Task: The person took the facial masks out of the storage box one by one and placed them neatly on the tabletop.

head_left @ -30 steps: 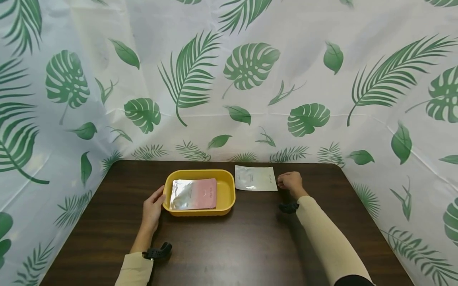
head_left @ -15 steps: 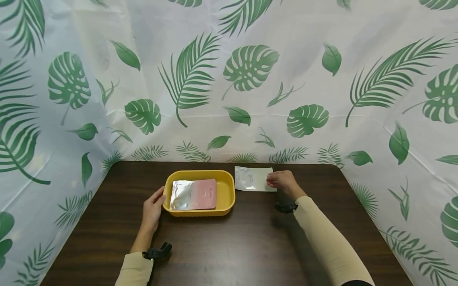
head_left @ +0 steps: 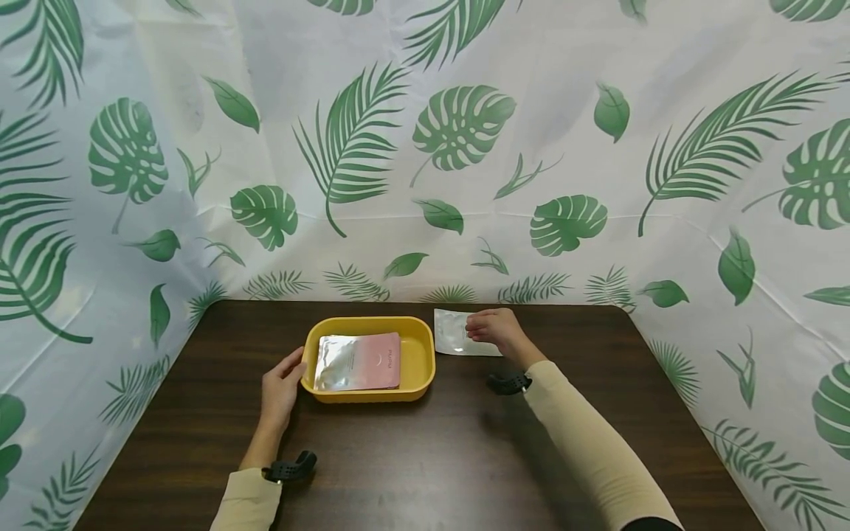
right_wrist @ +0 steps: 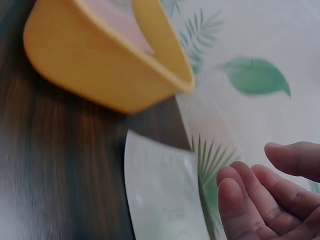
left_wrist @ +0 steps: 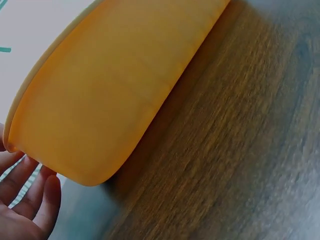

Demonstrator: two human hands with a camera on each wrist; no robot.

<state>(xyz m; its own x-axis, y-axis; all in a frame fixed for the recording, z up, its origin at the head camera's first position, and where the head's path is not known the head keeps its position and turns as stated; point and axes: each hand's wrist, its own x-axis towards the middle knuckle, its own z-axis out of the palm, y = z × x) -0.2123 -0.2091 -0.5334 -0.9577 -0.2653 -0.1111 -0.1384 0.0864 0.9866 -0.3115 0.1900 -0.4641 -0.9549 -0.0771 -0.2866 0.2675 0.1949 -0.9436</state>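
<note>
A yellow plastic tray [head_left: 417, 361] stands on the table; in it lies a pink and silver sachet [head_left: 378, 360], face up. My left hand [head_left: 280, 387] touches the tray's left end with its fingertips, and the left wrist view shows loosely bent fingers [left_wrist: 47, 200] against the outer wall. Right of the tray, a pale white-green sachet [head_left: 451, 332] lies flat near the table's back edge. My right hand [head_left: 499, 333] is over that sachet and hides its right part. In the right wrist view the thumb [right_wrist: 295, 157] stands apart from loosely bent fingers, with nothing between them.
The dark wooden table [head_left: 405, 464] ends at the back against a white curtain [head_left: 372, 243] with green leaf prints. A black wrist strap [head_left: 292, 468] sits on the left wrist, and another black strap [head_left: 510, 383] on the right.
My right hand has moved left, from beside the pale sachet's right edge to above it. The left hand, the tray and the sachets stay in place.
</note>
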